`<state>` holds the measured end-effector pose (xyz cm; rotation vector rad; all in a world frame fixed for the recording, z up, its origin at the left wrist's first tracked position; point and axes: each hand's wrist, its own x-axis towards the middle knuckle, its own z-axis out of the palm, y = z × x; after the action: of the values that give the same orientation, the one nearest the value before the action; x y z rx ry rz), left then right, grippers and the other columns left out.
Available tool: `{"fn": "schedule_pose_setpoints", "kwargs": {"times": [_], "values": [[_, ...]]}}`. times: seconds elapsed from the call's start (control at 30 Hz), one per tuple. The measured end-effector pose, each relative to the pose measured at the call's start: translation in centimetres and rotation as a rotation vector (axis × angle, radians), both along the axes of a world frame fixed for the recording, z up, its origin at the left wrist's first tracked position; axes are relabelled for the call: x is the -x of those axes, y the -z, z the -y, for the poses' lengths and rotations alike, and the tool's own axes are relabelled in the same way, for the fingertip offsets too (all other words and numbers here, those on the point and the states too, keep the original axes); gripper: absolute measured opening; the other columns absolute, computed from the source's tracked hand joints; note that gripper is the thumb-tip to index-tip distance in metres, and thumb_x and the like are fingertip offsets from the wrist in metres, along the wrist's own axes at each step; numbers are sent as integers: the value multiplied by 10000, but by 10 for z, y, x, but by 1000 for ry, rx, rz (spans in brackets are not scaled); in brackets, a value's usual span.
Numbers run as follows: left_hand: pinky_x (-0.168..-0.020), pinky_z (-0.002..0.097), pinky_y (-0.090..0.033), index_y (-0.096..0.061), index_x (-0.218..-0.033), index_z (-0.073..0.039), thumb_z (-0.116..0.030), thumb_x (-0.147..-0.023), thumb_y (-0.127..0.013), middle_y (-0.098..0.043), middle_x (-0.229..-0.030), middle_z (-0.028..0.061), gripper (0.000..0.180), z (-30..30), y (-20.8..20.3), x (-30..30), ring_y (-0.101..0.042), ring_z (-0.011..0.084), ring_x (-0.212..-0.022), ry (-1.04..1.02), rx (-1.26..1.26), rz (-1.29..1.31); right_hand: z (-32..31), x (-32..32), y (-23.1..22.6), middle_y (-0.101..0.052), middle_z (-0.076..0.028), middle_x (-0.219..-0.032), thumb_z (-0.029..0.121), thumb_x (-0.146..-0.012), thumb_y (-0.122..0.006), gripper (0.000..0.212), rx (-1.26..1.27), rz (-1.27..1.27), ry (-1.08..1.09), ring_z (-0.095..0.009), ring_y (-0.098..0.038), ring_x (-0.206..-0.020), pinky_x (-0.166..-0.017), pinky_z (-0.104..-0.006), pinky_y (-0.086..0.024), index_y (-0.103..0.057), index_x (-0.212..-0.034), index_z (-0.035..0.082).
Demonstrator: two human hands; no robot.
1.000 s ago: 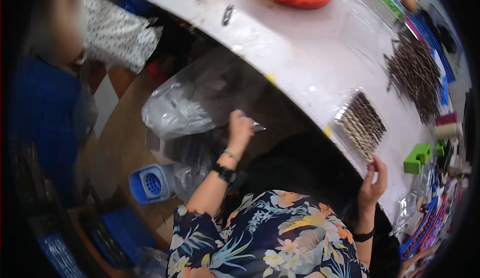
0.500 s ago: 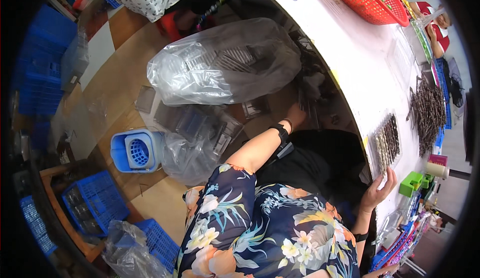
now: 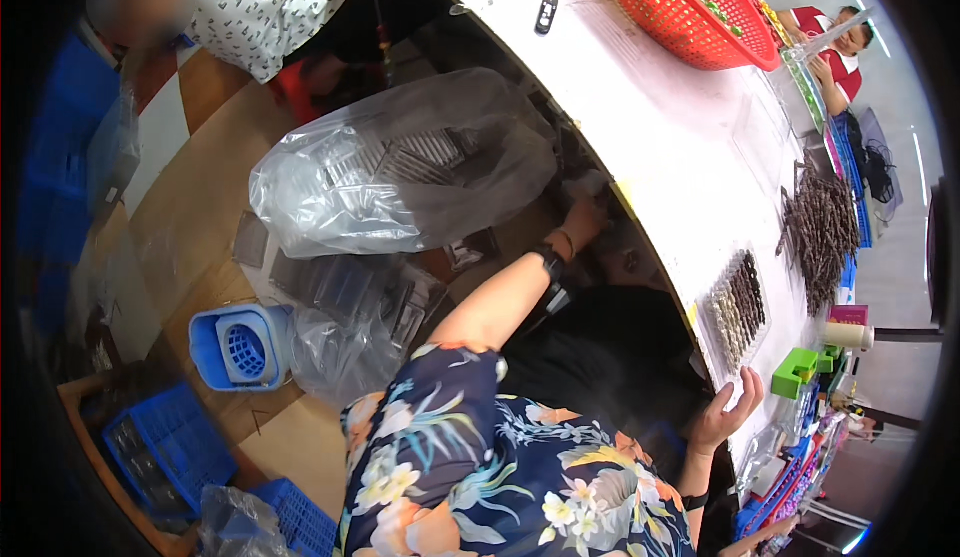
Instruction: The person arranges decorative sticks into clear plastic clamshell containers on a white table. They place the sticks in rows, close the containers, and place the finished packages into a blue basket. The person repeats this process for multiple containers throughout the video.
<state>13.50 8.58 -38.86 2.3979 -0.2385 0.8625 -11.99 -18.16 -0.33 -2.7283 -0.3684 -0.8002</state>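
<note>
A second ago my left hand [image 3: 583, 221] was beside the clear plastic bag [image 3: 345, 207]; now it reaches into the shadow below the table's [image 3: 660, 127] edge — I can't tell whether its fingers grasp anything. That leaves only my right hand [image 3: 722, 415] near the twisted dark and pale strands [image 3: 735, 309], laid in rows on the tabletop — fingers loosely spread, released, just beside their near end.

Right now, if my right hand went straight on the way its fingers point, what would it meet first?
Most likely the near end of the clear tray holding dark and pale strands on the white table. Your right hand is at it or just short; depth is unclear.
</note>
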Motion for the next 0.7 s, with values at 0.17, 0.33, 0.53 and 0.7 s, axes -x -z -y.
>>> {"fn": "schedule_pose_setpoints", "kwargs": {"times": [0.17, 0.33, 0.53, 0.7], "values": [[-665, 284, -520, -656, -989, -41, -83, -919, -584, -677, -894, 52, 108, 2, -249, 170, -643, 135, -765, 754, 1429, -998, 14, 11, 12, -564, -190, -1265, -63, -908, -547, 363, -21, 14, 114, -335, -530, -1224, -1095, -434, -378, -590, -1266, -19], [-641, 308, -503, -664, -1141, 16, -60, -974, -563, -662, -872, 98, 209, -75, -404, 268, -630, 165, -731, 1611, 1546, -791, 11, 3, 9, -568, -183, -1279, -54, -922, -564, 338, -50, 44, 75, -334, -531, -1229, -1098, -429, -381, -589, -1258, -21], [-499, 326, -425, -721, -1144, 26, -33, -967, -620, -642, -806, 128, 213, -47, -456, 280, -570, 217, -569, 1856, 1758, 195, -1, 4, 13, -556, -175, -1298, -67, -920, -551, 347, -128, 48, 51, -309, -520, -1251, -1109, -415, -373, -587, -1262, -22], [-446, 295, -392, -741, -1115, 26, -7, -949, -640, -577, -720, 77, 197, -25, -463, 283, -537, 187, -514, 1825, 1761, 134, 11, 22, 17, -558, -178, -1305, -79, -906, -543, 370, -170, 45, 132, -312, -520, -1255, -1110, -415, -373, -585, -1269, -24]]}}
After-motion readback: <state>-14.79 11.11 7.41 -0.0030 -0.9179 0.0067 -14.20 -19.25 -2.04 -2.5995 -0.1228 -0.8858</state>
